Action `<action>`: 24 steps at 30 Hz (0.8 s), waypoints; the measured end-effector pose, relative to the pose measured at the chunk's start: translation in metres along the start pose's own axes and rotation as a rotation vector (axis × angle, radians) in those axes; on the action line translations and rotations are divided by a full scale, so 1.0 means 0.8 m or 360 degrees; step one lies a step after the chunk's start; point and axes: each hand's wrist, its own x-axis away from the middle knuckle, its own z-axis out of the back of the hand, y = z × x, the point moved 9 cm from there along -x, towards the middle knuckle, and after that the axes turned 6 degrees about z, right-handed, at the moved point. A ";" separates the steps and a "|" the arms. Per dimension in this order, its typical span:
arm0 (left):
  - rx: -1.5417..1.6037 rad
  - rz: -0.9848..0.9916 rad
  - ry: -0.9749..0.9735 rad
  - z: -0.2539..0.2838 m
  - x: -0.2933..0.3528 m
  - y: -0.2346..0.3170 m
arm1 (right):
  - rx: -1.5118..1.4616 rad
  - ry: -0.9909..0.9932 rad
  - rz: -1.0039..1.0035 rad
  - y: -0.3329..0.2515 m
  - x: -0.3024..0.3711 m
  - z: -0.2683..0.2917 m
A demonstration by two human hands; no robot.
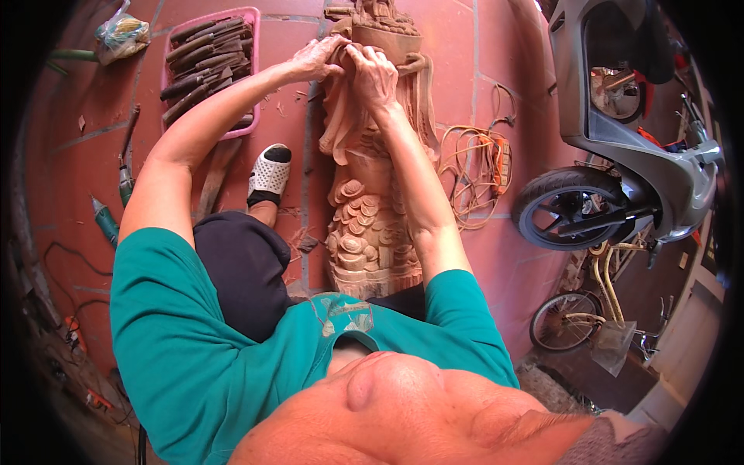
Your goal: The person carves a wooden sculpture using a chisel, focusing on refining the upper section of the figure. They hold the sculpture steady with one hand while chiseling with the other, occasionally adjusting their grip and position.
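A carved wooden statue (pixel 360 225) lies lengthwise on the floor in front of me, its near end close to my body. Both arms reach to its far part. My left hand (pixel 316 60) rests at the statue's left side with its fingers bent inward. Right beside it, my right hand (pixel 375 79) is closed, knuckles up, over the carving. The fingertips of the two hands nearly meet. Whatever they grip is too small or too covered to make out. To the left, a pink tray (pixel 167 54) holds several wooden-handled carving chisels (pixel 208 60).
Right of the statue lie an orange power strip (pixel 502 164) and its coiled cord (pixel 465 167). A grey motorbike (pixel 577 128) and a bicycle (pixel 570 322) stand further right. A teal power tool (pixel 105 219) and a plastic bag (pixel 122 39) lie left. Wood chips litter the tiles.
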 end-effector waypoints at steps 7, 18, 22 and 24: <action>0.0024 0.0006 0.0000 0.001 0.002 -0.004 | -0.0208 -0.0206 -0.0127 -0.017 0.040 0.006; -0.0010 0.0025 -0.0001 0.004 0.005 0.004 | -0.0227 0.0046 -0.0390 0.013 0.015 -0.003; 0.0005 -0.0005 0.0010 -0.001 0.000 0.001 | -0.0223 0.0067 -0.0562 0.012 0.021 -0.014; 0.0021 -0.0021 0.0039 0.001 0.001 -0.006 | -0.0277 -0.0039 -0.0707 0.004 0.031 -0.018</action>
